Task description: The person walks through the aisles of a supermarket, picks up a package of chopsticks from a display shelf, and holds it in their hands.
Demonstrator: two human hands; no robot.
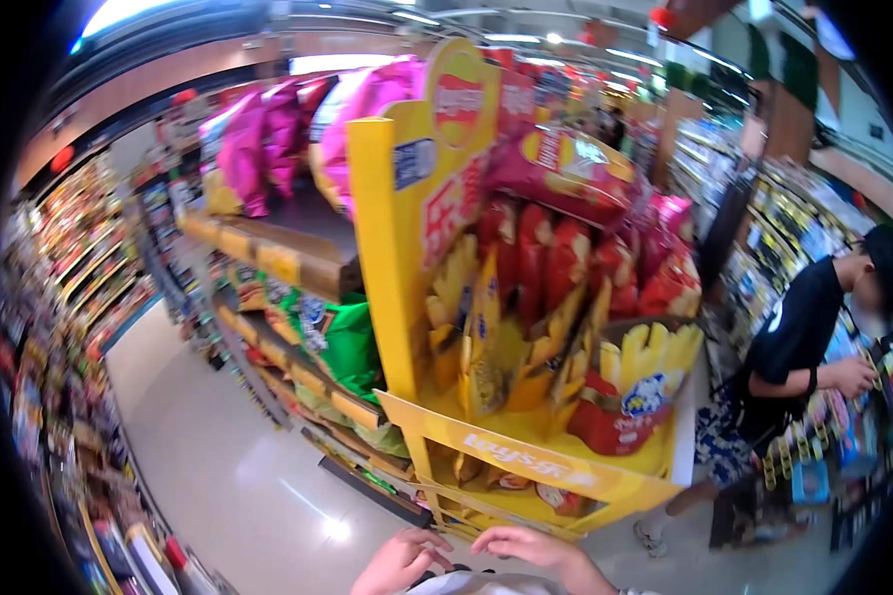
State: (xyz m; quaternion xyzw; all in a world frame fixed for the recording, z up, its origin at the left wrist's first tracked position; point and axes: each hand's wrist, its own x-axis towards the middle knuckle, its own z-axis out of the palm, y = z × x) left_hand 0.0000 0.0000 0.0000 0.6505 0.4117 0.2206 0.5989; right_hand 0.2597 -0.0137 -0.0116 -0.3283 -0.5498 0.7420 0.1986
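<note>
At the bottom edge, my left hand [404,561] is loosely bent with its fingers apart, and I see nothing in it. My right hand [532,546] is beside it, fingers stretched toward the left hand, also with nothing visible in it. A small dark thing lies low between them, too unclear to name. Just beyond the hands stands a yellow Lay's display stand [526,458]. Its bin holds red bags [569,260], yellow packs [483,347] and a red pack with fry-shaped top [620,416]. A large red bag [566,174] lies on top.
Left of the stand, shelves [268,248] carry pink bags [253,149] and green bags [342,337]. Pale floor [218,436] runs between them and packed shelves [79,258] at far left. A person in dark clothes [794,327] stands at right by more shelves.
</note>
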